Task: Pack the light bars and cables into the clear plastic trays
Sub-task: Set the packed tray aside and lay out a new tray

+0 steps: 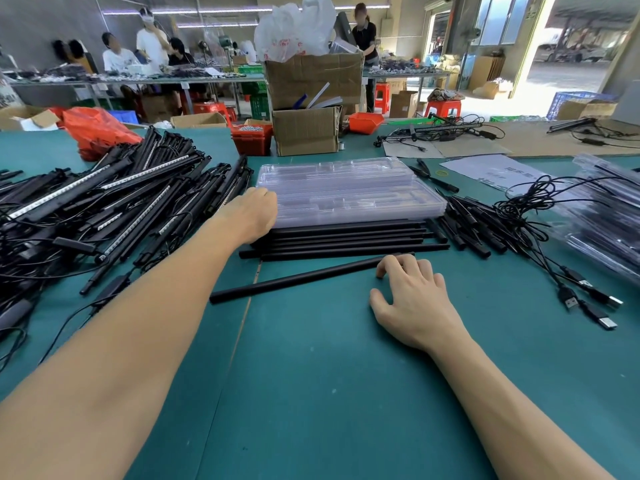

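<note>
A stack of clear plastic trays (pixel 349 192) sits on the green table (pixel 329 358) ahead of me. My left hand (pixel 251 213) reaches to the stack's left end, its fingers hidden against the trays. Several plain black rods (pixel 346 240) lie in a row in front of the stack. One black rod (pixel 298 278) lies apart, nearer me, and my right hand (pixel 412 296) rests on its right end with fingers curved over it. A big heap of light bars with cables (pixel 104 209) fills the left. Black USB cables (pixel 554 244) trail on the right.
Short black parts (pixel 467 223) lie right of the trays. Packed clear trays (pixel 609 220) are stacked at the right edge. Cardboard boxes (pixel 308 102), red bins (pixel 251 138), a red bag (pixel 97 129) and a paper sheet (pixel 491 169) stand behind. People work at far tables.
</note>
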Motion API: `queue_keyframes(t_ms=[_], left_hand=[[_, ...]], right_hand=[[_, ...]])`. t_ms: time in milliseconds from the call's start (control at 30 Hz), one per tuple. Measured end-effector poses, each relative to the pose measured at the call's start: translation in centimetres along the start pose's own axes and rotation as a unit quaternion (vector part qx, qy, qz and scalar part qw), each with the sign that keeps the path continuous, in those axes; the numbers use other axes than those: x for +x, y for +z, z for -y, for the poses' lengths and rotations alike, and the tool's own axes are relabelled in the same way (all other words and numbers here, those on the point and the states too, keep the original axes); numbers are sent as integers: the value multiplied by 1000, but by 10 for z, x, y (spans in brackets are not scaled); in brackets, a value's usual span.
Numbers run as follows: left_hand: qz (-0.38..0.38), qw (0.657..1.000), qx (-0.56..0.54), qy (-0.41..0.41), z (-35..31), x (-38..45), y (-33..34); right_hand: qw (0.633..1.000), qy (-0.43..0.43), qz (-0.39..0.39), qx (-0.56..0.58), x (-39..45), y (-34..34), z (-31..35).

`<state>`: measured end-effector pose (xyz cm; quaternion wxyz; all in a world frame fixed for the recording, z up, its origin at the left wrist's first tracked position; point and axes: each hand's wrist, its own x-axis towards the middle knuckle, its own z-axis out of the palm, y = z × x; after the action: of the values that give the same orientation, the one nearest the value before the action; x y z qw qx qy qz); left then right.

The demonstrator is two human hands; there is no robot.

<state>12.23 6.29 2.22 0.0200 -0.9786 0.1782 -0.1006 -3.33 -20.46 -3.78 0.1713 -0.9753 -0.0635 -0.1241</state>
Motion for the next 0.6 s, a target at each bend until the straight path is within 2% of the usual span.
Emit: queue_keyframes(t_ms=[133, 267, 467, 600], left_hand=[[-3, 1000, -9, 6, 1, -1, -8], [-23, 999, 49, 7, -6, -4, -7], [-75, 990, 95, 73, -10, -12, -7], [-120, 984, 100, 81, 2, -7, -17]], right_hand=[[1000, 0, -2, 2, -1, 0, 0], [1000, 0, -1, 2, -2, 0, 0], [1000, -1, -4, 2, -2, 0, 0], [1000, -1, -1, 1, -1, 0, 0]])
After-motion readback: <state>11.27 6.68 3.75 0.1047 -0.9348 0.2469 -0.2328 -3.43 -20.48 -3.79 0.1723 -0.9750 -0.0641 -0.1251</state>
